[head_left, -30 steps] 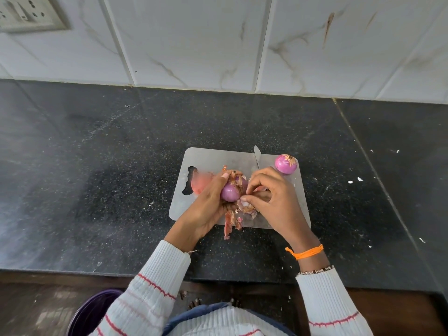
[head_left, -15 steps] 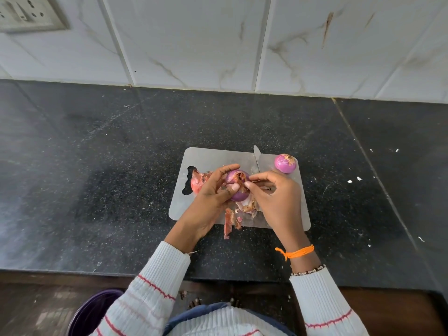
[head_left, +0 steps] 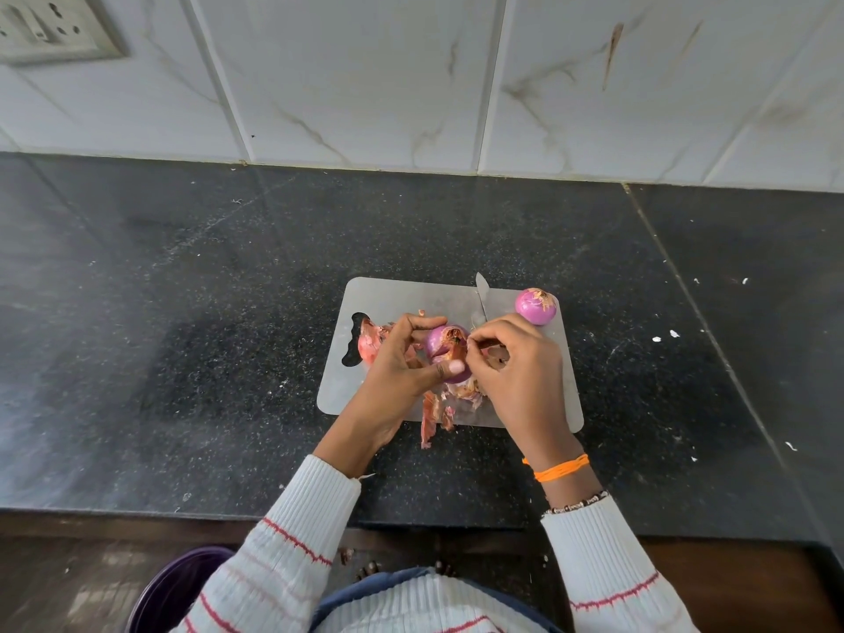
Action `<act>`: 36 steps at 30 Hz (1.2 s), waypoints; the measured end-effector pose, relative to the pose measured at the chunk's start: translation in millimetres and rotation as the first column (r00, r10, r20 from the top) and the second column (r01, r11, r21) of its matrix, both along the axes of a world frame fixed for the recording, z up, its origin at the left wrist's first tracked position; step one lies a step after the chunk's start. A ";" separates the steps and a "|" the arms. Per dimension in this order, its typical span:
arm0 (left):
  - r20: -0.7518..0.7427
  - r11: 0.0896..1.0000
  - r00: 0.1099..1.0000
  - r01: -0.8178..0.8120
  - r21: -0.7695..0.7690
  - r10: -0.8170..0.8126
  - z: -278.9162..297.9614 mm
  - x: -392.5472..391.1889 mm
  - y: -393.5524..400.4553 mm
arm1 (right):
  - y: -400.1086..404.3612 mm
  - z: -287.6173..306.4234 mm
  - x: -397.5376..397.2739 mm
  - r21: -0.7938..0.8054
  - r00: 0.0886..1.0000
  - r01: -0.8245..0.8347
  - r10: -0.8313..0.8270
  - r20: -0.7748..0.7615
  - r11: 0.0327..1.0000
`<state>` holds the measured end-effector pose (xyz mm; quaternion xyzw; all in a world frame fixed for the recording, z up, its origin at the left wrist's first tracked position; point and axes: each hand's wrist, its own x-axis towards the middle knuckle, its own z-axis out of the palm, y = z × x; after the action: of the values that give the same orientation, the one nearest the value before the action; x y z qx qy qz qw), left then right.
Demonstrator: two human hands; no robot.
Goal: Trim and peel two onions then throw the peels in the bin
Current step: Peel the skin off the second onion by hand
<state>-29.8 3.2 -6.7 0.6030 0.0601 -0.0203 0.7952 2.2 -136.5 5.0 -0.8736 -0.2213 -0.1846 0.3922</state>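
Over the grey cutting board (head_left: 402, 299), my left hand (head_left: 402, 363) grips a purple onion (head_left: 443, 347), thumb below and fingers arched over its top. My right hand (head_left: 516, 372) pinches dry brown skin at the onion's top end. A second purple onion (head_left: 535, 306) rests on the board's far right corner, apart from both hands. Loose peels lie left of my left hand (head_left: 367, 342) and at the board's near edge (head_left: 438, 411). A knife blade (head_left: 482, 296) points away from me on the board; its handle is hidden under my right hand.
The board lies on a black speckled counter (head_left: 228, 358) with a tiled wall behind. A purple bin (head_left: 173, 587) stands on the floor at lower left, below the counter edge. White crumbs dot the counter at the right.
The left hand has turned the onion so its top end faces up. My right hand's fingers have moved from the onion's underside to its top and now pinch the skin there.
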 end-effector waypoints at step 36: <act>0.036 1.000 0.999 0.022 0.014 -0.022 -1.4 -0.3 2.7 | -7.2 0.4 0.9 0.166 0.995 -0.057 0.069 -0.072 0.985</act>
<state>-30.2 5.9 -8.1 0.6095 0.0394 -0.0178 0.7916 3.0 -143.7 5.4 -0.8375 -0.2175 -0.1554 0.4766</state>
